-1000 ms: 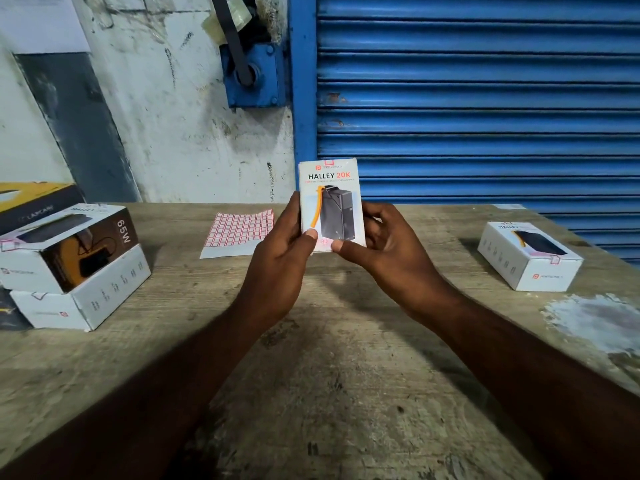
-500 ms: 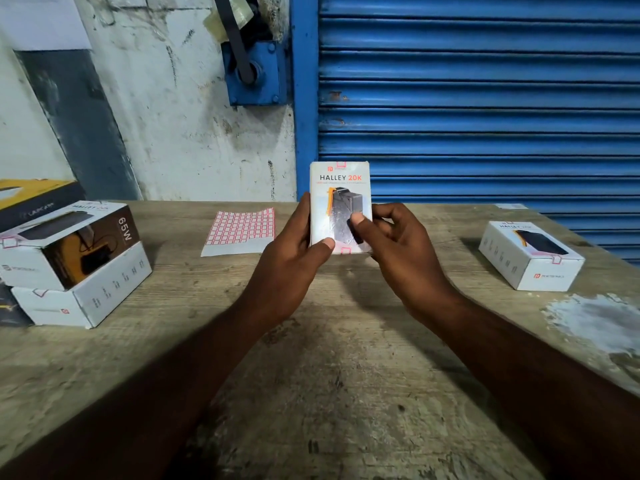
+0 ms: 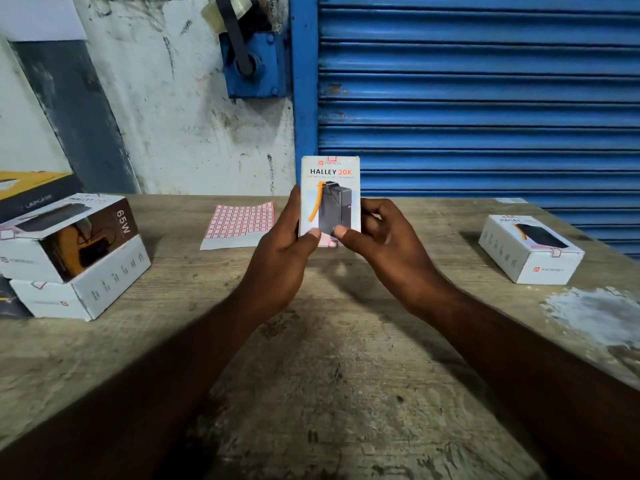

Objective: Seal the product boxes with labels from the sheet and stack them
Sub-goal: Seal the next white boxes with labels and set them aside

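I hold a white "HALLEY 20K" product box (image 3: 330, 188) upright above the middle of the wooden table (image 3: 332, 375). My left hand (image 3: 280, 258) grips its left side, thumb on the front near the bottom. My right hand (image 3: 384, 244) grips the right side, thumb pressed on the lower front. Small red-edged labels show at the box's top and bottom edges. The label sheet (image 3: 240, 223), a grid of red-bordered stickers, lies flat behind my left hand. At the left stand two stacked boxes (image 3: 72, 258).
A single white box (image 3: 531, 249) lies at the right of the table. A yellow-and-black box (image 3: 33, 192) sits behind the left stack. A blue roller shutter (image 3: 478, 91) and a stained wall close off the back. A pale patch (image 3: 595, 313) marks the table's right side.
The box has shifted slightly right and tilted back to upright. My right thumb moved up onto the box's front and has now slid back down to the lower front.
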The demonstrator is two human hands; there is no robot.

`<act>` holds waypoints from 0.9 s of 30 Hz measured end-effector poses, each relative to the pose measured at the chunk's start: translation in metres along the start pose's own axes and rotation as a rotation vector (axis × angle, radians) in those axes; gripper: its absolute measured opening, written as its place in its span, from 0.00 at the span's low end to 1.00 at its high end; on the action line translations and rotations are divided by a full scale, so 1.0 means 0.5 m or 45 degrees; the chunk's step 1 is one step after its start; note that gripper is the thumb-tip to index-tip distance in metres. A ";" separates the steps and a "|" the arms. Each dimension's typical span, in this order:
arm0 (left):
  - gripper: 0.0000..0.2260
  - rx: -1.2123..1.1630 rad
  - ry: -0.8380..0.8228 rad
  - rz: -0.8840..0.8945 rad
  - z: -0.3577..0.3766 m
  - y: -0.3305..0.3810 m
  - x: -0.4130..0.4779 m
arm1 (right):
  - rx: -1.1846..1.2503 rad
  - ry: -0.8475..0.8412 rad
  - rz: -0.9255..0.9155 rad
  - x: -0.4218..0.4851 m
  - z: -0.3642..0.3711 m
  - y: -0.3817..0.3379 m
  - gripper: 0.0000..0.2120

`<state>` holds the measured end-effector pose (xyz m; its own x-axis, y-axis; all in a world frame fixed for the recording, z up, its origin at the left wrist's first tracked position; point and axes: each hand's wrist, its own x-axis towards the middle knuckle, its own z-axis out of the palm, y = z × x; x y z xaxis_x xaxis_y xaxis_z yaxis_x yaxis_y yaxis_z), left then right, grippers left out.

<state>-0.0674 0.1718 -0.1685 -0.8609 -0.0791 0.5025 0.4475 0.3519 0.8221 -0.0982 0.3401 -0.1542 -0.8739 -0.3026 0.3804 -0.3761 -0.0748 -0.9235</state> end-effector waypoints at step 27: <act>0.33 0.146 -0.012 0.046 0.002 -0.007 0.001 | -0.055 0.123 0.031 0.003 0.001 0.009 0.10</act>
<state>-0.0697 0.1714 -0.1716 -0.8472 -0.0556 0.5284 0.4483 0.4590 0.7670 -0.1010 0.3388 -0.1578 -0.9077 -0.2104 0.3630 -0.3657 -0.0273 -0.9303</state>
